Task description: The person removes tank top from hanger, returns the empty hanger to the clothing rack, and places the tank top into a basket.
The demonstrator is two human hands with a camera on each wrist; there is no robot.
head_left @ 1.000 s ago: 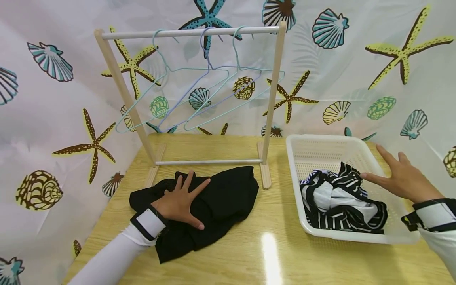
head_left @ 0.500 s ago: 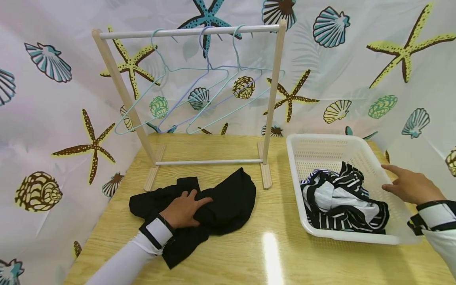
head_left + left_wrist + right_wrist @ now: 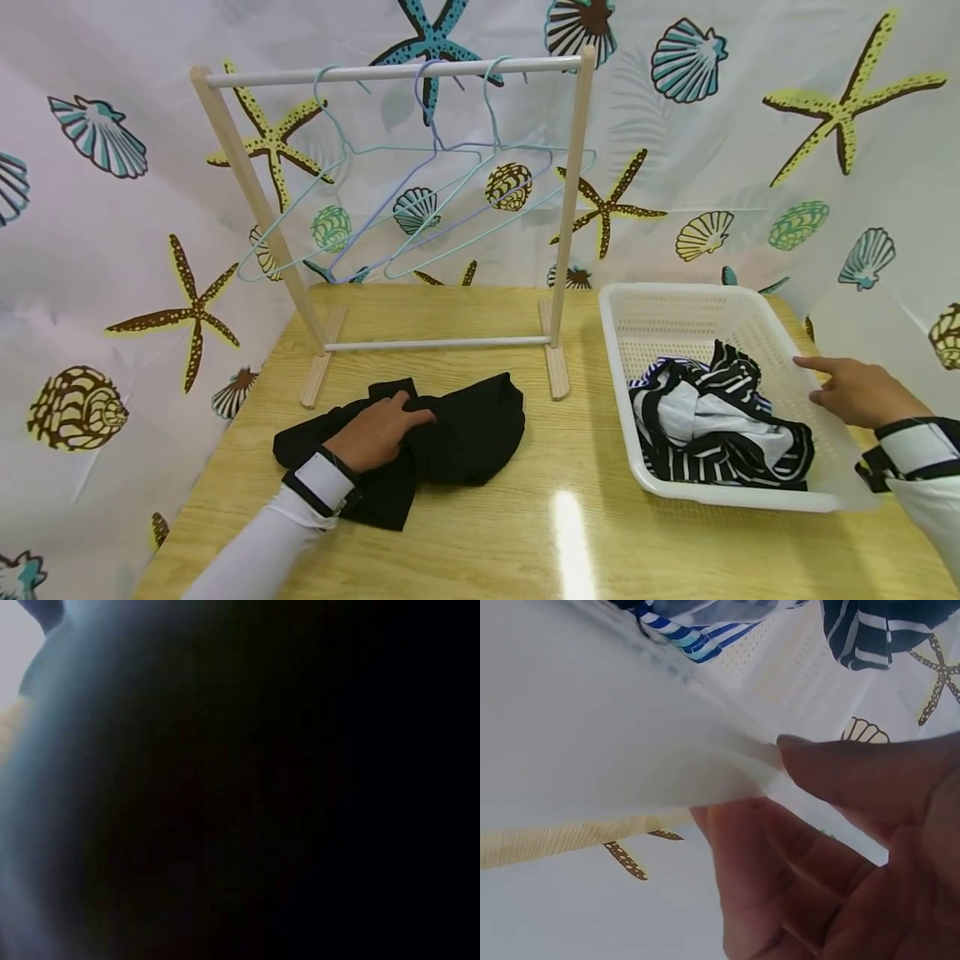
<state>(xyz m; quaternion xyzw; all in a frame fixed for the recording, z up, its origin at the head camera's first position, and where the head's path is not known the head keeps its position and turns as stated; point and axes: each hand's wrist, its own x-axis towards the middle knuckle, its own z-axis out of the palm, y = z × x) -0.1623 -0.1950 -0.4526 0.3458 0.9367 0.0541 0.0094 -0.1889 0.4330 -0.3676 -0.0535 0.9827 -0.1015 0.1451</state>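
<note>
A crumpled black cloth garment [image 3: 472, 425] lies on the table in front of the rack. My left hand [image 3: 378, 433] is down on its middle, fingers curled into the fabric and gripping a fold. Dark material [image 3: 225, 787] fills nearly all of the left wrist view, hiding that hand's fingertips. To the right, my right hand [image 3: 862, 392] pinches the right rim of a white plastic basket [image 3: 622, 400]. In the right wrist view, the thumb and fingers of the right hand [image 3: 817, 825] meet on either side of that rim. Black-and-white striped clothes [image 3: 720, 425] lie bunched inside the basket.
Behind the black garment stands a wooden rack [image 3: 573, 225] with a white top bar. Three thin hangers hang from it, among them a blue one [image 3: 382, 208]. A shell-and-starfish curtain [image 3: 465, 25] backs the wooden table [image 3: 487, 550].
My left hand has come down from spread fingers to a grip on the black garment, bunching it and pulling it slightly left. My right hand has lowered from above the basket to its rim.
</note>
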